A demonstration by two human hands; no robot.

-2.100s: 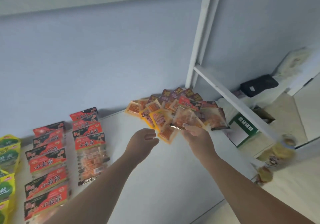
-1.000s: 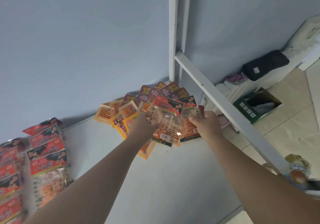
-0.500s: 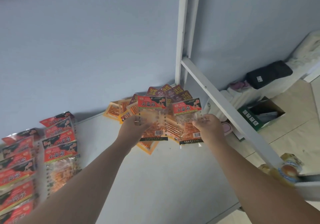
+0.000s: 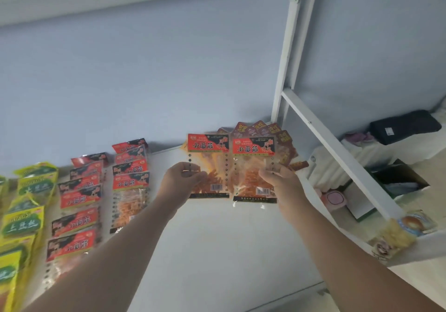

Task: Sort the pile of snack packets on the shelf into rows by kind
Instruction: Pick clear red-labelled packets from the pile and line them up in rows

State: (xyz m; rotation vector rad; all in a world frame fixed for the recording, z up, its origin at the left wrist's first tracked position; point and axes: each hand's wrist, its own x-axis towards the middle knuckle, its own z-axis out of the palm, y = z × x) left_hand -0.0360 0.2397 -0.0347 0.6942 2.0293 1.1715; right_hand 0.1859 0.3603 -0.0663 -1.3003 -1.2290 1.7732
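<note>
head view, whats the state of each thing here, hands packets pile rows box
left hand: gripping the left packet
right hand: gripping the right packet
left packet: held above the shelf, front to camera
right packet: held beside it, front to camera
pile: unsorted, at the shelf's back right
red rows: laid out, overlapping
green packets: laid out, far left
box: open, on the floor
</note>
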